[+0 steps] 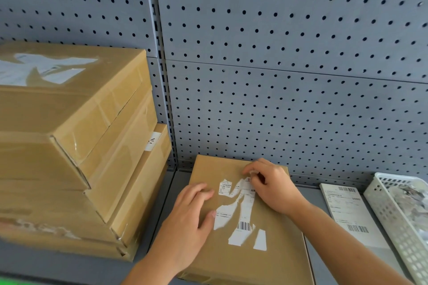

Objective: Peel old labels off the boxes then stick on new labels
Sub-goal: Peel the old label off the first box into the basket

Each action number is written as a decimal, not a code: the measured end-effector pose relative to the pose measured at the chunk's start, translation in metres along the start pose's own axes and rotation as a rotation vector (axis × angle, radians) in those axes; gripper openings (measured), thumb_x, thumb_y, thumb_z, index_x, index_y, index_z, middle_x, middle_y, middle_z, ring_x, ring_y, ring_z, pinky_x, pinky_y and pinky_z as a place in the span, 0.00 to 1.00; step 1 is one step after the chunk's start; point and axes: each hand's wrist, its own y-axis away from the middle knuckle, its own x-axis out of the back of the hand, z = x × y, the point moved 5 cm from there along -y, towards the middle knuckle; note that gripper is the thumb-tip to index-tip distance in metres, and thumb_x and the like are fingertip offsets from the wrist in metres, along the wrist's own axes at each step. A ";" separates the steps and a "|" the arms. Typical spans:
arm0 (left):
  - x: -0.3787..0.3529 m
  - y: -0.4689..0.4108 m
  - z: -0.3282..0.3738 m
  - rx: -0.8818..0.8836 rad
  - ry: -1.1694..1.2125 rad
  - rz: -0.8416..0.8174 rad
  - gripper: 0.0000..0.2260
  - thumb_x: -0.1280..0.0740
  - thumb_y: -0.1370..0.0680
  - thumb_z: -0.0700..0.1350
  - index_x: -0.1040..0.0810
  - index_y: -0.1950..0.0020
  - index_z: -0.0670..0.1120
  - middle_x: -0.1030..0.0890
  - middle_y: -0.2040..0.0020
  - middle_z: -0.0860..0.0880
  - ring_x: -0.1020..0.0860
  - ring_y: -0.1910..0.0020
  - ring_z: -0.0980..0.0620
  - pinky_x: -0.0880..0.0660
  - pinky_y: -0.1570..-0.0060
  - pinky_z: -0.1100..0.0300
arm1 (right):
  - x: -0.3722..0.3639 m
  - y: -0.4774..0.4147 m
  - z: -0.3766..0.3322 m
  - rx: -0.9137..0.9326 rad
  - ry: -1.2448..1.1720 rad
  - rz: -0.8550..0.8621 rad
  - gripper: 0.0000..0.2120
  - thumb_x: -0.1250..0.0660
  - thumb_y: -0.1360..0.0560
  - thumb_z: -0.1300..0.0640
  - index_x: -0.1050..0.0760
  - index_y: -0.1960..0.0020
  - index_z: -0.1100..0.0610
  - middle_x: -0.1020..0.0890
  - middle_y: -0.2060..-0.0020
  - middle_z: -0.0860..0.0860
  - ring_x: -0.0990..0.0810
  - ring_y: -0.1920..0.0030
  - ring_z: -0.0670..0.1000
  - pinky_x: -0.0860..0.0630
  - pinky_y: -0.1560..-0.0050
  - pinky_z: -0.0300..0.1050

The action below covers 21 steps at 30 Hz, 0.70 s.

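My left hand (pixel 192 213) is pressing flat on the brown box (pixel 266 259). My right hand (pixel 268 183) is pinching a torn bit of the old white label (pixel 240 210). New labels (pixel 347 210) are lying beside a white basket (pixel 393 217)

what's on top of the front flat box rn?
Torn white label remnants, the left hand pressed flat, the right hand pinching a strip of them. Any label under the hands is hidden.

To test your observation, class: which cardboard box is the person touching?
The flat box lying alone: left hand presses it, right hand pinches its torn label; the stacked boxes sit untouched.
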 end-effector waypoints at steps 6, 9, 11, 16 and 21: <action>-0.002 0.000 -0.002 -0.016 -0.013 0.007 0.20 0.42 0.16 0.57 0.34 0.24 0.58 0.46 0.27 0.71 0.52 0.24 0.70 0.42 0.38 0.75 | 0.001 -0.002 -0.003 0.093 0.175 -0.140 0.07 0.34 0.20 0.58 0.18 0.46 0.53 0.24 0.53 0.43 0.24 0.60 0.44 0.27 0.55 0.37; -0.004 -0.001 -0.003 -0.019 -0.016 0.014 0.20 0.41 0.17 0.56 0.34 0.25 0.58 0.45 0.27 0.71 0.51 0.24 0.70 0.45 0.38 0.77 | -0.005 -0.006 -0.006 0.122 0.254 -0.157 0.07 0.39 0.18 0.57 0.22 0.46 0.55 0.26 0.52 0.47 0.24 0.59 0.52 0.26 0.58 0.45; -0.005 -0.001 -0.004 -0.016 -0.009 0.017 0.20 0.41 0.17 0.56 0.34 0.25 0.58 0.45 0.27 0.71 0.52 0.24 0.70 0.46 0.38 0.77 | -0.010 -0.006 -0.006 0.151 0.309 -0.160 0.06 0.40 0.18 0.60 0.25 0.47 0.55 0.29 0.52 0.48 0.25 0.60 0.54 0.24 0.59 0.52; -0.005 -0.002 -0.004 -0.014 -0.003 0.015 0.20 0.41 0.17 0.56 0.34 0.25 0.57 0.45 0.27 0.71 0.51 0.24 0.70 0.47 0.37 0.77 | -0.007 0.000 -0.001 0.084 0.209 -0.174 0.07 0.43 0.19 0.65 0.27 0.50 0.57 0.29 0.51 0.49 0.26 0.57 0.51 0.25 0.54 0.49; -0.005 -0.001 -0.005 -0.013 0.011 0.000 0.20 0.42 0.17 0.57 0.34 0.25 0.56 0.46 0.28 0.71 0.51 0.24 0.69 0.45 0.33 0.74 | 0.014 0.019 0.000 -0.010 -0.011 -0.067 0.07 0.41 0.18 0.65 0.29 0.52 0.57 0.27 0.54 0.46 0.29 0.52 0.42 0.33 0.51 0.29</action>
